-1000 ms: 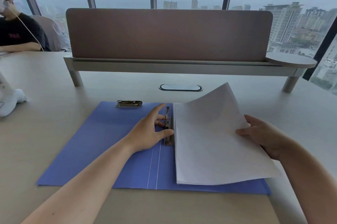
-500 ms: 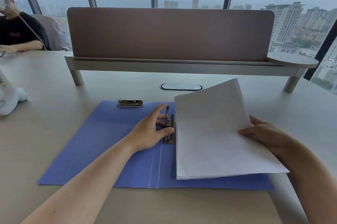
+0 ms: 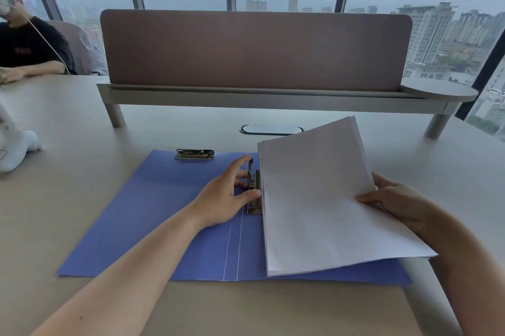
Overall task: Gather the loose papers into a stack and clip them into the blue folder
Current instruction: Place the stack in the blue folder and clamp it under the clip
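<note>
Mid-frame, my left hand (image 3: 226, 196) pinches the spine clip (image 3: 254, 191) of the blue folder (image 3: 153, 215), which lies open on the bench (image 3: 82, 122). My right hand (image 3: 393, 199) grips the paper stack (image 3: 319, 204) at centre right, its right side raised. I judge the stack's left edge should slide squarely under the clip before I let the lever go.

Divider (image 3: 254, 48) walls off the rear; desk (image 3: 82, 199) lies open leftward.
</note>
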`<action>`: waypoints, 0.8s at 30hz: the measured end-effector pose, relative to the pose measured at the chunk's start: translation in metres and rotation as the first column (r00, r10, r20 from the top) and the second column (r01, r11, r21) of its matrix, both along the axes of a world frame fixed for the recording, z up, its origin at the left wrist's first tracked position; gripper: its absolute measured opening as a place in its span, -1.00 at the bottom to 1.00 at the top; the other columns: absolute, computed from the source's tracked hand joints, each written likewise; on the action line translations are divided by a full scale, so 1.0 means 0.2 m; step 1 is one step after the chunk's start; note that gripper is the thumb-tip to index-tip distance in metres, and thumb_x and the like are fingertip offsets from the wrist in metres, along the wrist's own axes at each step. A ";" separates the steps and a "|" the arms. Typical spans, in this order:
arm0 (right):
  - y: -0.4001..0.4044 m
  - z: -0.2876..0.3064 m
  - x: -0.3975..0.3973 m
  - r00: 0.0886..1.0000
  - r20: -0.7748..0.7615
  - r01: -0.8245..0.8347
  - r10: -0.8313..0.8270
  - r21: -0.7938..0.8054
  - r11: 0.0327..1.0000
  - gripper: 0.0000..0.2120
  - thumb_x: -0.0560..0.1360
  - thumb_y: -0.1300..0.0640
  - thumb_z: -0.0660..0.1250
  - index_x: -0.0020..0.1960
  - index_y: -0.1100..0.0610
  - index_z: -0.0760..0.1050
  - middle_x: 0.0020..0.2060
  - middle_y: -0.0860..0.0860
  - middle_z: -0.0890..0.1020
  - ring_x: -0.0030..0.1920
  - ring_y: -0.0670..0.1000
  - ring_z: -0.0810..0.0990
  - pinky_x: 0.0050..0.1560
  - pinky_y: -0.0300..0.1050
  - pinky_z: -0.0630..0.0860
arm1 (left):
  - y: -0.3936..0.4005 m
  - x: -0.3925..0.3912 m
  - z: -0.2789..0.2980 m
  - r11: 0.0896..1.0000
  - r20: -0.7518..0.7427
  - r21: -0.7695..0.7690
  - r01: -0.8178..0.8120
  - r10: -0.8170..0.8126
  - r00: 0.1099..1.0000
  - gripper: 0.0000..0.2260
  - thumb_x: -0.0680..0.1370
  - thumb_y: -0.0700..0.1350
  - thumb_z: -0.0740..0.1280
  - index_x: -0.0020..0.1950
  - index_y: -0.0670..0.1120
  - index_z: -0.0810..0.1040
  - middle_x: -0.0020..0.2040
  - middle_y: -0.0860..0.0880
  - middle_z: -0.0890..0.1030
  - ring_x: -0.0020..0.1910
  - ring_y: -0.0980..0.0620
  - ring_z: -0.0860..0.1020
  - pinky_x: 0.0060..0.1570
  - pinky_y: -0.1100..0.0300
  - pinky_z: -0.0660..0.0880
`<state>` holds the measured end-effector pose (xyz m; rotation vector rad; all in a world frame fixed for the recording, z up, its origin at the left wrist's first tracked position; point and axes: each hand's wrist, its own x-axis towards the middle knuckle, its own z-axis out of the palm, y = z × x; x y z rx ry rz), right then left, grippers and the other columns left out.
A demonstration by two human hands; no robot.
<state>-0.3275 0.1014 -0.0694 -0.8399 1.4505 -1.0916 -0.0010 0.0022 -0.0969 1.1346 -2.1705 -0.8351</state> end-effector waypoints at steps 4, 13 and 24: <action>-0.01 0.00 0.01 1.000 -0.023 0.019 -0.019 0.001 1.000 -0.56 0.53 0.50 0.20 0.21 0.07 0.56 -0.03 0.21 0.72 -0.19 0.22 0.68 -0.26 0.04 0.67 | 0.00 0.00 0.00 1.000 0.009 -0.012 -0.004 0.004 1.000 -0.32 0.54 0.04 0.40 0.56 0.16 0.12 0.40 0.00 0.47 0.27 0.12 0.51 0.36 0.06 0.40; 0.03 0.01 0.08 0.999 -0.040 -0.024 0.025 0.016 1.000 -0.71 0.49 0.47 0.26 0.18 0.31 0.53 -0.08 0.31 0.72 -0.23 0.25 0.72 -0.24 0.12 0.70 | 0.00 -0.01 -0.02 1.000 -0.004 -0.023 -0.005 0.005 1.000 -0.33 0.51 0.05 0.44 0.53 0.17 0.18 0.32 0.10 0.51 0.20 0.20 0.53 0.29 0.14 0.42; 0.01 0.02 0.11 1.000 -0.018 -0.013 0.011 -0.101 0.995 -0.65 0.52 0.45 0.26 0.27 0.23 0.51 0.05 0.30 0.69 -0.21 0.23 0.72 -0.21 0.15 0.69 | 0.00 0.00 0.00 0.999 -0.061 0.017 0.035 -0.034 0.998 -0.27 0.40 -0.04 0.56 0.47 0.18 0.29 0.20 0.27 0.50 0.05 0.32 0.55 0.26 0.21 0.44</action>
